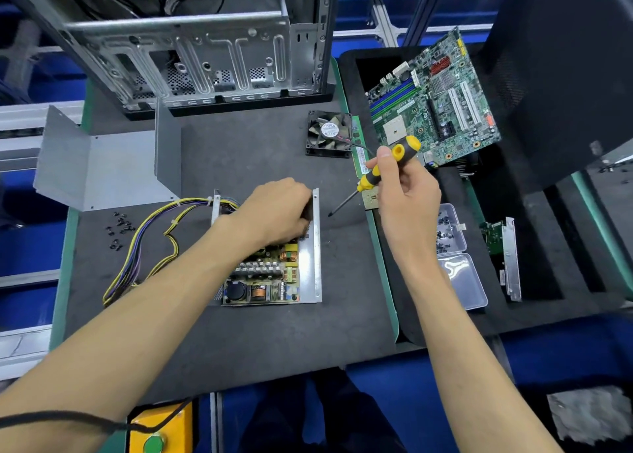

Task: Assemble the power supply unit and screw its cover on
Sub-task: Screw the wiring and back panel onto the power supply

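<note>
Head view looks down on the open power supply unit (270, 271), which sits on the dark bench (274, 332) with its circuit board, coils and heatsink exposed. The left hand (274, 213) reaches into its far end with fingers curled around something dark there; what it is cannot be made out. The right hand (404, 192) grips a yellow-and-black screwdriver (380, 168), held clear of the unit with the tip pointing down toward the bench. The bent sheet-metal cover (102, 168) lies well apart to the left, with loose screws (120, 228) beside the wire harness (150, 243). The unit is probably stiff but fairly heavy, best held by its metal walls, not by the fragile board. The cover looks light, thin and sharp-edged; the small screws slip easily.
</note>
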